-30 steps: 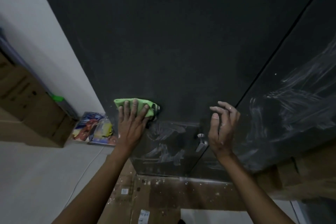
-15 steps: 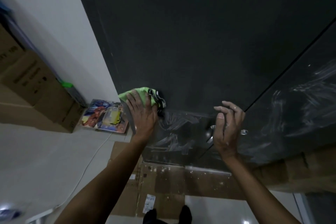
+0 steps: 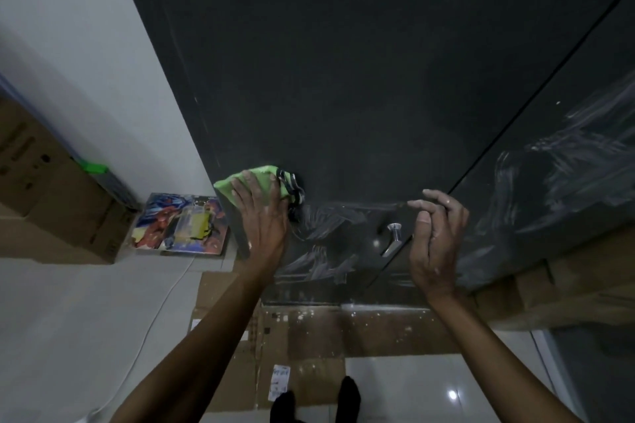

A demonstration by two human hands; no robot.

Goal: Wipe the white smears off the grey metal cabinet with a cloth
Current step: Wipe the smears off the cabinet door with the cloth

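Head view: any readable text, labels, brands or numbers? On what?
None can be read.
White label on the floor cardboard: dark print, too small and blurred.
Cardboard boxes on the left: dark printed marks, blurred.
Colourful package by the wall: graphics only, any lettering illegible.
Grey cabinet: white smears only, no lettering.

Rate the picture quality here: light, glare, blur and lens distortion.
Head view: dim overall, the cabinet nearly black; a small glare spot on the floor tile and a glint on the handle; wide-angle bending slants the cabinet edges; edges are soft, yet the cloth under the left hand and the smears read clearly.
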